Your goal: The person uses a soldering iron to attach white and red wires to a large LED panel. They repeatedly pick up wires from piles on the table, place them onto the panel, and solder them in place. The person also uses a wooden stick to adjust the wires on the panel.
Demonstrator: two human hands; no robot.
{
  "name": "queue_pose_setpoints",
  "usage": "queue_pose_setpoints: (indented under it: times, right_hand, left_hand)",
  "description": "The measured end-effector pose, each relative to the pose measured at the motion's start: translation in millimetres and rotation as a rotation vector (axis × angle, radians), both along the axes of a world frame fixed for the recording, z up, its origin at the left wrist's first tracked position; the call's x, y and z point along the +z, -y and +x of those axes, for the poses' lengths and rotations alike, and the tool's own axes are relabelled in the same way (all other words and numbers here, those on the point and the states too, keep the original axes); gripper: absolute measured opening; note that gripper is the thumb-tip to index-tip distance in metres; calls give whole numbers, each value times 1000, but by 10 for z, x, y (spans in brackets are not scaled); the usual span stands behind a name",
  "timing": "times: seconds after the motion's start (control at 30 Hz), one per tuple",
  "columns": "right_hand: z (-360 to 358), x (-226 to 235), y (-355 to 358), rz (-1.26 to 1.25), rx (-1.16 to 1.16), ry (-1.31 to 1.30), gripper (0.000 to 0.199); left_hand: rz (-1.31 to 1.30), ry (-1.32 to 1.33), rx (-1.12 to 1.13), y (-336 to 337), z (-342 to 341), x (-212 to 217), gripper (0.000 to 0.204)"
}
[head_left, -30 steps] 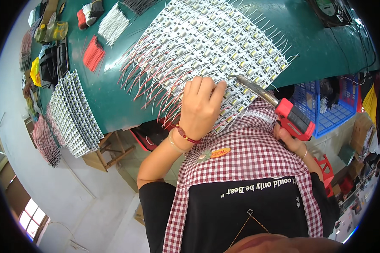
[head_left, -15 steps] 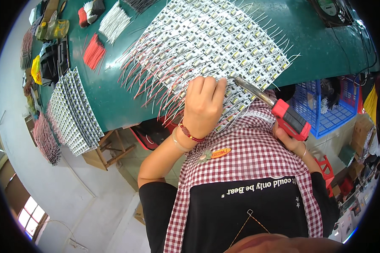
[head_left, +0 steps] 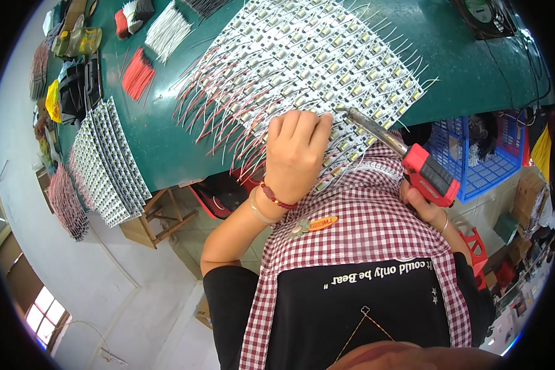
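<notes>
A large sheet of white circuit boards point(head_left: 345, 65) with rows of small LEDs and short white and red wires lies on the green table, its near corner by my apron. My left hand point(head_left: 297, 145) rests over the near part of the sheet, fingers curled down and pressed together; whatever they pinch is hidden beneath them. In my right hand point(head_left: 420, 205), partly covered by the handle, is a red and black soldering iron point(head_left: 428, 176). Its metal shaft slants up to the left, and the bent tip is at the boards just right of my left fingertips.
Bundles of red wires point(head_left: 138, 75) and white wires point(head_left: 168, 32) lie on the green table point(head_left: 166, 142) at left. Stacked LED boards point(head_left: 108, 166) hang over its left edge. A blue crate point(head_left: 475, 157) stands below at right; a dark device point(head_left: 484, 15) sits at the far right.
The soldering iron's handle has shifted slightly right and down, and its tip has moved a little. My left hand has edged slightly left, still closed over the boards.
</notes>
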State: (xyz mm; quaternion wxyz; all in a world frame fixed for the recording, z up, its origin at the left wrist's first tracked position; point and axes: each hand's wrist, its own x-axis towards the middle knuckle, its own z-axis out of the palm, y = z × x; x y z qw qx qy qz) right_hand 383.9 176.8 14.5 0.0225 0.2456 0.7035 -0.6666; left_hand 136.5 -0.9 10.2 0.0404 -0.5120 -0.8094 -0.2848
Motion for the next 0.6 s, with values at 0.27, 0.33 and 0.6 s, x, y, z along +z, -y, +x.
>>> queue_pose_setpoints:
  times: [0.27, 0.33, 0.6]
  right_hand:
    - [137, -63, 16, -127, -19, -24, 9]
    - [148, -40, 22, -155, -42, -26, 9]
    - [262, -71, 6, -21, 9, 20, 11]
  left_hand:
    - [118, 55, -21, 35, 43, 43, 31]
    - [125, 74, -41, 46, 78, 39, 30]
    - [64, 71, -24, 17, 147, -99, 30]
